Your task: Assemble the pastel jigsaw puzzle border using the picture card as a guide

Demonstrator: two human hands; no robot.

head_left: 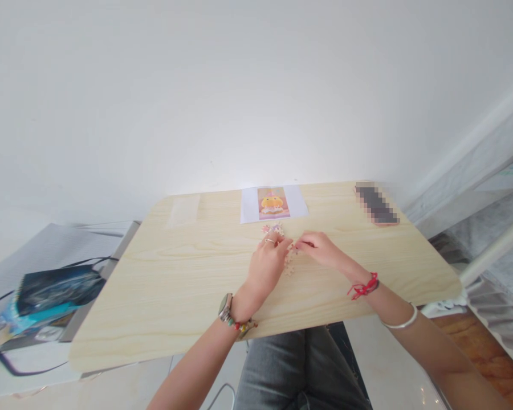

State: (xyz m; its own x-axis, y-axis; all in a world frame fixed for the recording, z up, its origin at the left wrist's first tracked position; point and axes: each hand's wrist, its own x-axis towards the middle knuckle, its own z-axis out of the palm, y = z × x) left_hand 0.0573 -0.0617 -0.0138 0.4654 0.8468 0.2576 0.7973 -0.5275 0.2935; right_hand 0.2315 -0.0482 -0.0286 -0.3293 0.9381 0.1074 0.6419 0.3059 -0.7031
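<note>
Our left hand (268, 261) rested on small pale wooden puzzle pieces (289, 265) near the middle of the light wooden table (162, 285), fingers curled; whether it gripped one we could not tell. Our right hand (318, 248) pinched a piece just beside it. A printed picture sheet (273, 204) lay farther off.

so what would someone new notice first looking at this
Probably the two hands meeting mid-table: the left hand and right hand are close together over small jigsaw pieces on the pale wooden table. Just beyond them lies a sheet with a yellow cartoon picture, at the far edge. A phone lies at the far right corner.
</note>
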